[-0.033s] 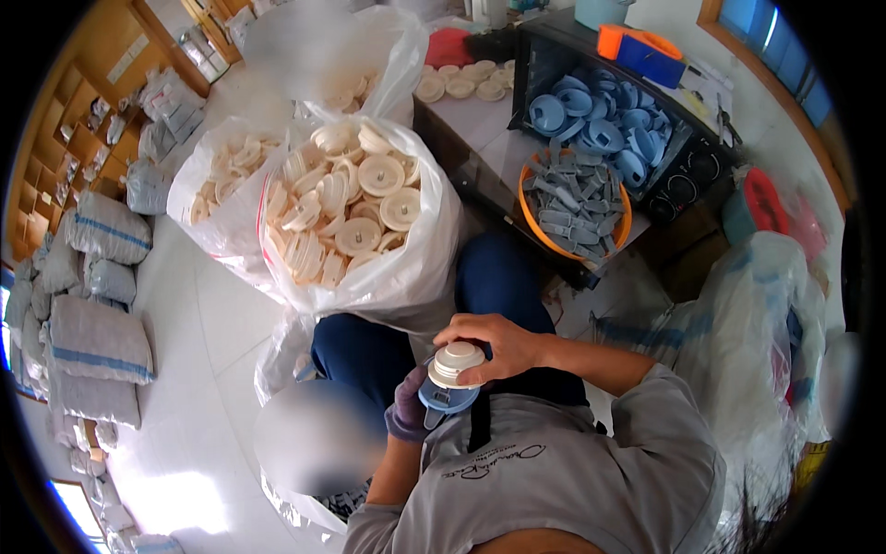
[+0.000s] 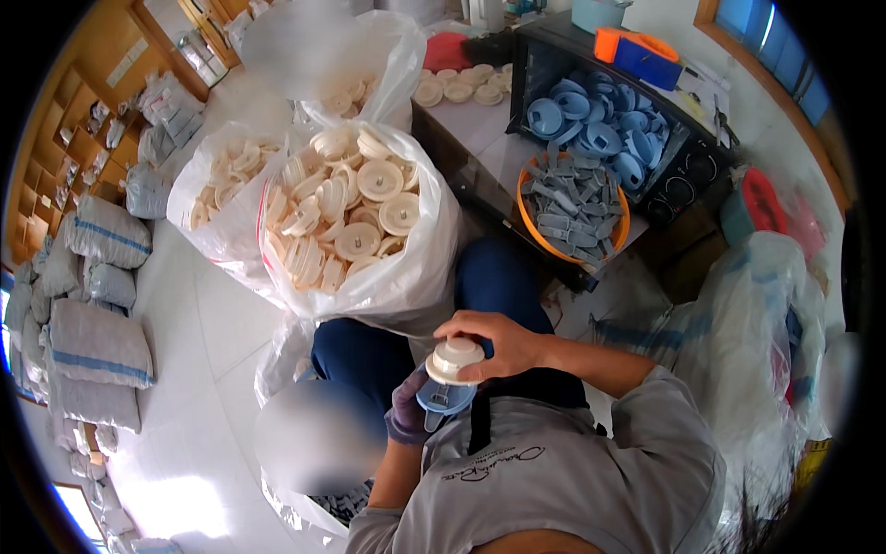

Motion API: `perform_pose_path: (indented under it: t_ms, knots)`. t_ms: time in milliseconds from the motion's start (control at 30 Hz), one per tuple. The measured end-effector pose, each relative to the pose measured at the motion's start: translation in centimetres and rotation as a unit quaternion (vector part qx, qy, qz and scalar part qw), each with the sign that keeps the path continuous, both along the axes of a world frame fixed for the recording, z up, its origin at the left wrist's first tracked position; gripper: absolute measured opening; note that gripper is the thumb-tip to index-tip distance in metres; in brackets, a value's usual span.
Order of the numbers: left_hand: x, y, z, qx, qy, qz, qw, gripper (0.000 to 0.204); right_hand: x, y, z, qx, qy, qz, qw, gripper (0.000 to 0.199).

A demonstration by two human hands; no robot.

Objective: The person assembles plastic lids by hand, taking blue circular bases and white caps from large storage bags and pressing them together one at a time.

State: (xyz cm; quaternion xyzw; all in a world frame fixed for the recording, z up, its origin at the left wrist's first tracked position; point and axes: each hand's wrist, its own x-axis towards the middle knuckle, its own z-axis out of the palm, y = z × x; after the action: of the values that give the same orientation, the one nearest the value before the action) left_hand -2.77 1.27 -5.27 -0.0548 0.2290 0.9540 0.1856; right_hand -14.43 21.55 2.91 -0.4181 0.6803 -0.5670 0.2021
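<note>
My left hand [image 2: 406,406], in a purple-grey glove, grips a blue plastic lid [image 2: 446,397] with a loop at its lower edge. Just above that lid, my bare right hand [image 2: 494,343] has its fingers and thumb around a cream round stepped plastic part [image 2: 454,360]. The cream part overlaps the far side of the lid; whether they are joined cannot be made out. Both hands are close together in front of my lap. Ahead of my knees stands a white plastic bag [image 2: 429,268] full of similar cream parts [image 2: 358,238].
On the right, an orange-rimmed basket [image 2: 528,222] holds grey clips, beside a black oven-like box [image 2: 683,185] filled with blue lids [image 2: 604,138]. More cream parts [image 2: 457,91] lie on the table. Stuffed sacks [image 2: 97,342] line the left; clear plastic-wrapped bundles [image 2: 738,323] stand right.
The cream part has shifted slightly away from me and tilted, so more of the blue lid shows beneath it. Both hands keep their hold.
</note>
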Motion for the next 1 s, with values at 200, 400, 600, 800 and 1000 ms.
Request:
perform_pose_path:
  t_ms: [200,400,600,800,1000]
  knots:
    - [-2.3,-0.3,3.2,-0.05,0.006,0.048,0.998,0.073,-4.6,2.2,3.7,-0.055,0.086,-0.218,0.971,0.053]
    - [-3.3,-2.0,1.4,-0.026,-0.016,0.093,0.995,0.07,-19.5,2.8,5.2,0.007,0.223,-0.417,0.881,0.057]
    - [-4.4,-2.3,0.3,-0.055,-0.092,0.114,0.988,0.066,-32.2,0.9,1.6,0.301,0.31,-0.396,0.81,0.048]
    - [-5.7,-1.6,0.0,-0.066,-0.133,0.133,0.98,0.063,-41.3,-2.5,-4.6,0.495,0.34,-0.316,0.735,0.038]
    - [-6.1,-1.8,-1.1,-0.056,-0.138,0.097,0.984,0.057,-41.5,-2.9,-2.4,0.301,0.371,-0.413,0.775,0.022]
